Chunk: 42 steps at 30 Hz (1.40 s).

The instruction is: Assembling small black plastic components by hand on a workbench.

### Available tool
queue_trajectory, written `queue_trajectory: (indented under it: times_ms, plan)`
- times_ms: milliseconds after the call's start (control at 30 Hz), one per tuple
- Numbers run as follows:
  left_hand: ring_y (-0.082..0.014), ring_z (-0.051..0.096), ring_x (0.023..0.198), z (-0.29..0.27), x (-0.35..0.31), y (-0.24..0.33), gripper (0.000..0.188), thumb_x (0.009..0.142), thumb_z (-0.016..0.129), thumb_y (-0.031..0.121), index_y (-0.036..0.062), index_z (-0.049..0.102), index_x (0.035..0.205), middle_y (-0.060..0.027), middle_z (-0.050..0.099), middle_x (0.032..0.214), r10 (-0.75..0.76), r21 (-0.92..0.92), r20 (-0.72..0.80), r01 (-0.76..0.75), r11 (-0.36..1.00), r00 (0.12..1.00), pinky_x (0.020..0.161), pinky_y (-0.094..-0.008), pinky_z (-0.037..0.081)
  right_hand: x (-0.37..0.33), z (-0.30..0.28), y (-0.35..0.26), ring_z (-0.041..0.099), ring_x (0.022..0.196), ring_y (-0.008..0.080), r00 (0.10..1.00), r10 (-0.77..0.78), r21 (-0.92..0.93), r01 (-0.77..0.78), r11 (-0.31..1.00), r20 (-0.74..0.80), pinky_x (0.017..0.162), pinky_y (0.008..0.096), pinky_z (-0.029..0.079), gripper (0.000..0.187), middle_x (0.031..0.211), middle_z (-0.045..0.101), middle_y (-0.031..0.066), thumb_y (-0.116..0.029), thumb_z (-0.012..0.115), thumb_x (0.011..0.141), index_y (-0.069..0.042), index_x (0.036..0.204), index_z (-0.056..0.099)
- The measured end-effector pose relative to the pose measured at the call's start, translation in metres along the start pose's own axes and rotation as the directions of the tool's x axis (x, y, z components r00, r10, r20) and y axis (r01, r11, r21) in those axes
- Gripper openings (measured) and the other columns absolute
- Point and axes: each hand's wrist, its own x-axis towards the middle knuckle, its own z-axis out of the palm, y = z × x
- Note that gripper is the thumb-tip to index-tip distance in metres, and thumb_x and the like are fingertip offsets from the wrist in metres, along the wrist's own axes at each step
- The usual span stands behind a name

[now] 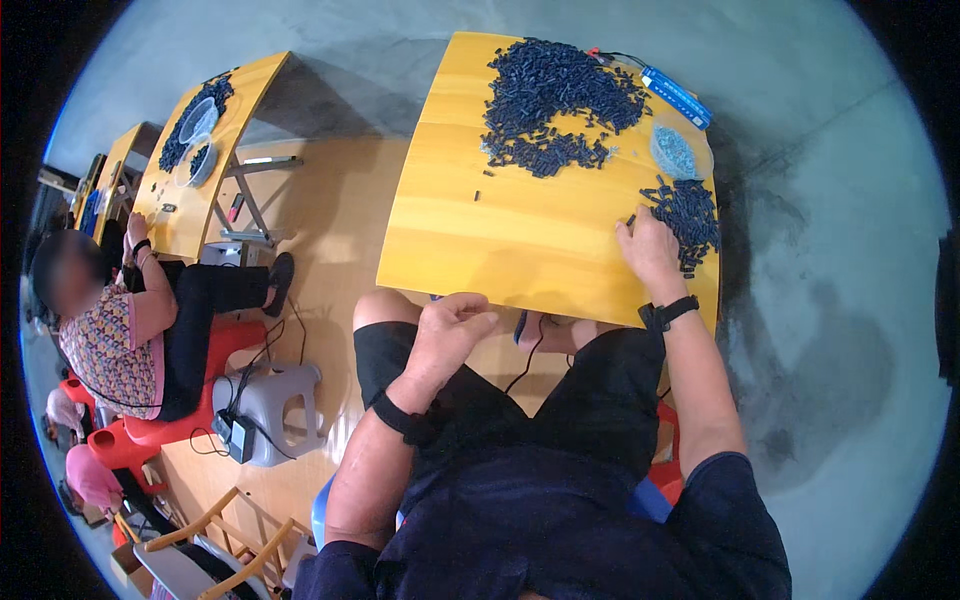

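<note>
My right hand (650,246) is over the right side of the yellow table (430,235), its thumb and fingertips closed around a small black cylindrical piece (631,220). Right beside it lies a smaller pile of the same black pieces (690,215). My left hand (452,338) hovers at the table's front edge above my lap, thumb and fingers curled together. Whatever those fingers may hold is hidden. Farther back spreads a large heap of black pieces (545,85). A clear bowl of small pale blue parts (674,152) stands between heap and smaller pile.
A blue box-shaped device with a cable (677,97) lies at the far right corner. One loose black piece (477,196) sits mid-table. To the left, another person (120,330) works at a second yellow table (180,225). A grey stool with cords (270,410) stands between us.
</note>
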Motion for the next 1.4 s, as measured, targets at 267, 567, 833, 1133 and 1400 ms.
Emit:
queue_trajectory:
  times_ms: [267,567,833,1133,1400]
  plan:
    - [-0.0141,0.062,0.079,-0.001,0.01,-0.008,0.029,0.079,0.069,0.012,-0.009,0.065,0.099,-0.0107,0.067,0.085,-0.1,-0.12,-0.065,0.092,0.989,0.993,0.071,-0.0264,0.049,0.02,0.026,-0.043,0.062,0.081,0.0376,0.931,-0.315,0.322,0.361,0.875,-0.185,0.071,0.0464,0.049,0.019,0.087,0.064,0.0183,-0.018,0.057,0.083,-0.007,0.098,0.062]
    - [-0.0107,0.058,0.071,-0.008,0.011,-0.015,0.023,0.082,0.065,0.011,-0.0059,0.065,0.098,-0.0059,0.066,0.081,-0.111,-0.017,-0.087,0.11,0.994,0.99,0.063,-0.0235,0.045,0.057,0.029,-0.09,0.062,0.081,0.037,0.914,-0.38,0.346,0.406,0.846,-0.143,0.07,0.0472,0.049,0.018,0.084,0.064,0.018,-0.017,0.054,0.085,-0.007,0.097,0.063]
    - [-0.0101,0.057,0.07,-0.009,0.012,-0.02,0.023,0.082,0.065,0.012,-0.0053,0.066,0.097,-0.0053,0.066,0.081,-0.122,-0.022,-0.084,0.12,0.992,0.989,0.062,-0.0232,0.045,0.068,0.039,-0.092,0.062,0.079,0.0359,0.922,-0.372,0.316,0.385,0.867,-0.104,0.069,0.0471,0.049,0.014,0.082,0.064,0.0155,-0.02,0.056,0.084,-0.01,0.089,0.065]
    - [-0.0115,0.059,0.074,-0.006,0.014,-0.02,0.026,0.079,0.068,0.011,-0.0091,0.065,0.094,-0.0074,0.066,0.081,-0.121,-0.076,-0.093,0.114,0.991,0.988,0.067,-0.0245,0.047,0.067,0.041,-0.084,0.062,0.081,0.0343,0.917,-0.39,0.381,0.393,0.837,-0.088,0.071,0.046,0.048,0.012,0.085,0.064,0.0126,-0.02,0.057,0.086,-0.009,0.088,0.062]
    - [-0.012,0.06,0.075,-0.003,0.017,-0.019,0.028,0.079,0.068,0.012,-0.0096,0.064,0.097,-0.0085,0.066,0.082,-0.129,-0.05,-0.093,0.125,0.991,0.987,0.067,-0.0251,0.048,0.062,0.029,-0.088,0.063,0.083,0.0349,0.914,-0.405,0.398,0.377,0.837,-0.014,0.071,0.0462,0.048,0.018,0.085,0.065,0.0141,-0.024,0.062,0.083,-0.007,0.089,0.06]
